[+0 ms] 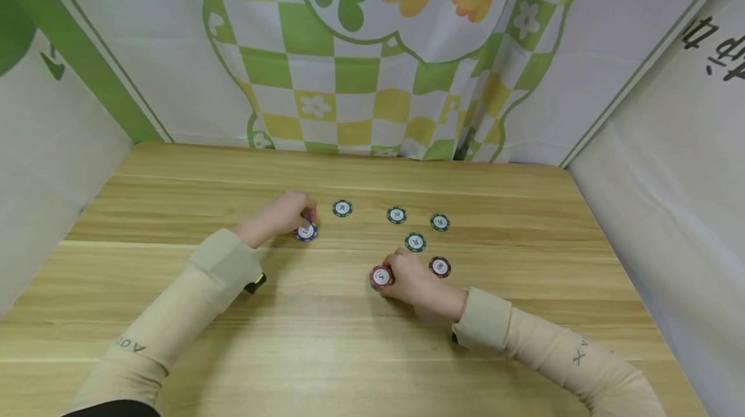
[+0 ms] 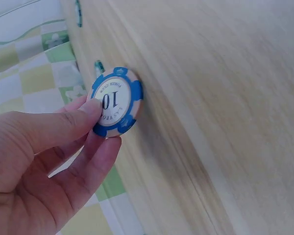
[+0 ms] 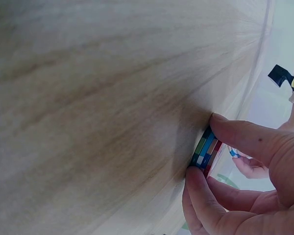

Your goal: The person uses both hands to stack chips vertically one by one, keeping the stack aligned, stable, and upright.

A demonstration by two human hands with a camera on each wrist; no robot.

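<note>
Between thumb and fingers, my left hand (image 1: 285,213) pinches a blue and white poker chip (image 2: 116,100) marked 10. In the left wrist view that chip is tilted, its printed face showing. My right hand (image 1: 410,278) grips a small stack of poker chips (image 3: 206,151) by its edges, low at the tabletop. A red chip (image 1: 381,277) marked 5 tops the stack, with blue and green edges beneath it in the right wrist view. Whether the stack touches the wood is hard to tell. A black chip (image 1: 440,267) lies just beyond the right hand.
Several green chips lie flat and apart on the wooden table (image 1: 314,339), among them one near the left hand (image 1: 342,208) and one above the right hand (image 1: 416,242). A checkered curtain (image 1: 361,81) hangs along the far edge, and white cloth walls flank both sides.
</note>
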